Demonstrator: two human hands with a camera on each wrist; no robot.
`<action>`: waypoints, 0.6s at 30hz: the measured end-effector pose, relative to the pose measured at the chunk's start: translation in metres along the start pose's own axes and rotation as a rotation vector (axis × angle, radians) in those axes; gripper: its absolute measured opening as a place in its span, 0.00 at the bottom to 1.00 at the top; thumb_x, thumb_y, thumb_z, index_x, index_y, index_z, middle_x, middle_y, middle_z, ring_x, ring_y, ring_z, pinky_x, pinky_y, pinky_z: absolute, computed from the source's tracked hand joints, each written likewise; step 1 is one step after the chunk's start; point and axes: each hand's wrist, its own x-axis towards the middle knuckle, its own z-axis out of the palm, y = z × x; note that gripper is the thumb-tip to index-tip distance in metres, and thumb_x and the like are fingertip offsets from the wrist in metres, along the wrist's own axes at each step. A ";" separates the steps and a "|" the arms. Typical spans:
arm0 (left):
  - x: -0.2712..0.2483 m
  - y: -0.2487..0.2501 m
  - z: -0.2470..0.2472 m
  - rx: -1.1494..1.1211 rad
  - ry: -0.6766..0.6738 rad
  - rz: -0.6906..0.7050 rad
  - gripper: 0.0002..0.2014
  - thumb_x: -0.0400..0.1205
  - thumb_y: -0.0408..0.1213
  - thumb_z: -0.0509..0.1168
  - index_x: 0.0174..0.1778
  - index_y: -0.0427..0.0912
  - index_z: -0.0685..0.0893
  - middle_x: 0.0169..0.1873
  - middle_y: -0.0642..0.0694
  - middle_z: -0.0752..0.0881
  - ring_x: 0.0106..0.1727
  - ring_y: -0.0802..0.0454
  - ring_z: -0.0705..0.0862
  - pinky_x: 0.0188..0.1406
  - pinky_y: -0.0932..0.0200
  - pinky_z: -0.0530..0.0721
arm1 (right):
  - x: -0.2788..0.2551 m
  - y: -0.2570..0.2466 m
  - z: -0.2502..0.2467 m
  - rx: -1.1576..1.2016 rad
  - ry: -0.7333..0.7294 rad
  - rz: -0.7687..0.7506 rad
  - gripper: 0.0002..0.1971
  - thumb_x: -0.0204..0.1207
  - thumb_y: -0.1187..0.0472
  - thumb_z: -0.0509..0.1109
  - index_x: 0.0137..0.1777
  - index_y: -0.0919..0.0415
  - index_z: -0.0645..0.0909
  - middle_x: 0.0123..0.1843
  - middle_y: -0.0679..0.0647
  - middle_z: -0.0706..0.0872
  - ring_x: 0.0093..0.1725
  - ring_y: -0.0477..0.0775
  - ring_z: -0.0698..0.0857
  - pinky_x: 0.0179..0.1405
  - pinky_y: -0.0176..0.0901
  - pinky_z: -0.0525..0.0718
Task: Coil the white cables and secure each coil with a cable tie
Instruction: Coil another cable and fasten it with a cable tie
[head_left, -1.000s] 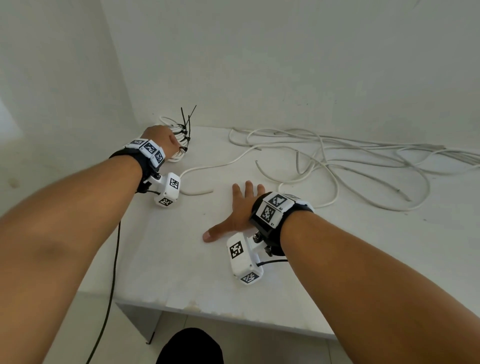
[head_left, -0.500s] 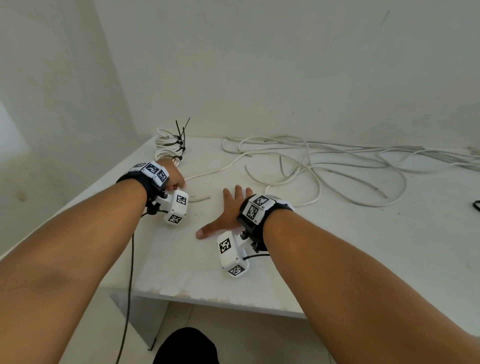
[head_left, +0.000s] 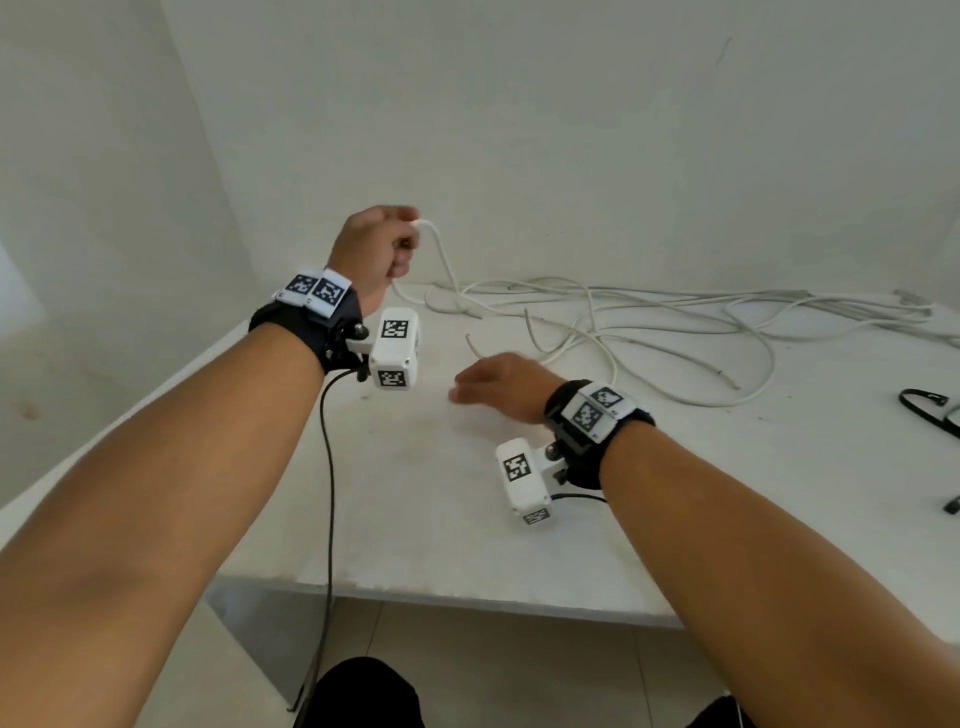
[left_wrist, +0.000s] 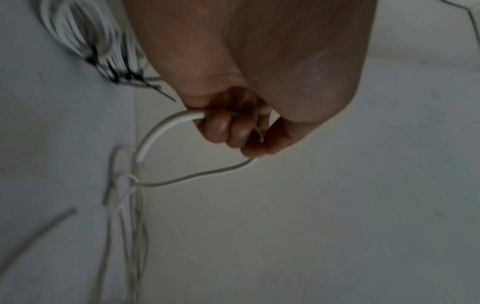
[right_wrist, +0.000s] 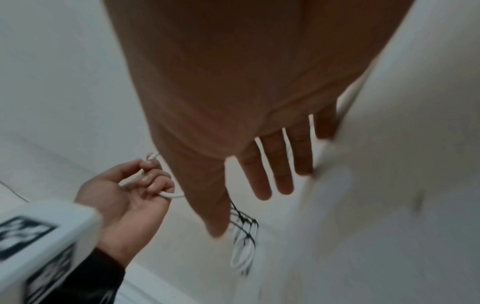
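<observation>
My left hand (head_left: 387, 244) is raised above the table's back left and grips the end of a white cable (head_left: 441, 254), fingers curled round it (left_wrist: 226, 127). The cable's short end loops out of the fist (left_wrist: 155, 133) and the long part drops to the tangle of loose white cables (head_left: 649, 322) on the table. My right hand (head_left: 493, 384) hovers low over the table's middle, fingers straight and spread (right_wrist: 272, 170), holding nothing. A finished white coil with black cable ties (left_wrist: 103, 51) lies at the back left corner, also seen as a blurred coil (right_wrist: 242, 253) in the right wrist view.
The white table (head_left: 415, 493) stands against white walls on the left and back. Black items (head_left: 930, 410) lie at the table's right edge. A dark cord (head_left: 327, 519) hangs from my left wrist camera over the table's front edge.
My left hand left the tied coil, took hold of a loose cable end and lifted it up. My right hand rose off the table and shifted right.
</observation>
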 end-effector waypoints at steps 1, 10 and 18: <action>-0.004 0.004 0.012 -0.003 -0.069 0.014 0.10 0.81 0.22 0.57 0.47 0.38 0.81 0.26 0.46 0.80 0.21 0.55 0.67 0.22 0.61 0.59 | -0.001 0.007 -0.008 0.112 0.125 -0.013 0.19 0.77 0.47 0.74 0.64 0.56 0.86 0.60 0.52 0.88 0.55 0.50 0.85 0.54 0.42 0.78; -0.042 -0.006 0.092 0.018 -0.404 0.137 0.06 0.84 0.25 0.57 0.52 0.36 0.79 0.38 0.42 0.87 0.21 0.54 0.68 0.21 0.65 0.66 | -0.017 0.036 -0.076 0.359 0.695 -0.330 0.18 0.84 0.62 0.62 0.72 0.47 0.73 0.74 0.42 0.77 0.70 0.44 0.78 0.67 0.35 0.77; -0.047 -0.007 0.110 0.072 -0.392 0.121 0.08 0.86 0.28 0.57 0.50 0.38 0.81 0.29 0.46 0.83 0.21 0.54 0.67 0.22 0.63 0.64 | -0.018 0.033 -0.114 0.306 0.769 -0.330 0.06 0.83 0.58 0.65 0.45 0.52 0.80 0.33 0.44 0.84 0.35 0.49 0.84 0.45 0.51 0.85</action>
